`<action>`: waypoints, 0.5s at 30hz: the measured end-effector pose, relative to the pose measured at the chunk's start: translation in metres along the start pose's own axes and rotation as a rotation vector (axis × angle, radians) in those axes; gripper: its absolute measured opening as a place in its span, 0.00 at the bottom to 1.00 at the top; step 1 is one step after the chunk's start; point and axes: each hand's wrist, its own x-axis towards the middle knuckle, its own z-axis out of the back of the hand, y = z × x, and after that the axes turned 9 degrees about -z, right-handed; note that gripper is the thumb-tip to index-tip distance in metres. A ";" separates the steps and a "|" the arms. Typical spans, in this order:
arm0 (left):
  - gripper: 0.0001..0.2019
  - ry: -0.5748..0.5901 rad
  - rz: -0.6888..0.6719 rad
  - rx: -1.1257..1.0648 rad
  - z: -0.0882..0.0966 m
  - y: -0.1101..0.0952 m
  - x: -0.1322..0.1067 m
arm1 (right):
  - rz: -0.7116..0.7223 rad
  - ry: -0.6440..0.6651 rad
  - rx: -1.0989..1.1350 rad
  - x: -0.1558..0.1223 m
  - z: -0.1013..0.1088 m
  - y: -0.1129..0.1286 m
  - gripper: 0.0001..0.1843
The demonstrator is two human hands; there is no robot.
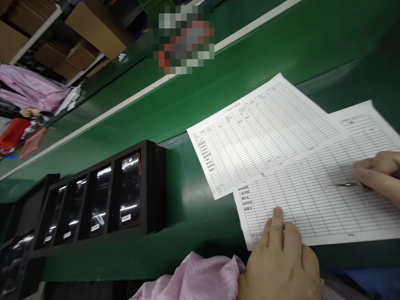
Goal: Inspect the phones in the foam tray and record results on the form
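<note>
Two printed table forms overlap on the green work surface. On the lower form (312, 208) rests my left hand (281, 258), its index finger stretched out onto the sheet and the other fingers partly bent. It holds nothing that I can see. Toward the right edge, my right hand (379, 173) is closed around a pen (346, 183), whose metal tip points left just over the rows of the same form. The upper form (262, 137) lies farther away and covers part of the lower one. Neither hand touches it.
Left of the forms stands a black foam tray (151, 187) with several glossy dark panels (129, 187) in its slots. A pale rail (125, 100) runs diagonally across. Beyond it are a co-worker's pink sleeve (34, 85), a red bin (12, 133) and cardboard boxes (96, 27).
</note>
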 end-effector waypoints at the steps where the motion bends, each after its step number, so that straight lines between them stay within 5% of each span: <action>1: 0.07 0.006 -0.012 -0.014 -0.001 -0.002 0.003 | 0.014 -0.002 0.017 0.000 0.000 0.007 0.34; 8: 0.07 -0.004 -0.121 -0.070 -0.003 -0.005 0.027 | 0.067 0.036 0.032 -0.011 0.003 0.024 0.36; 15: 0.10 -0.024 -0.170 -0.084 -0.012 -0.010 0.044 | 0.110 0.065 -0.011 -0.018 0.001 0.011 0.20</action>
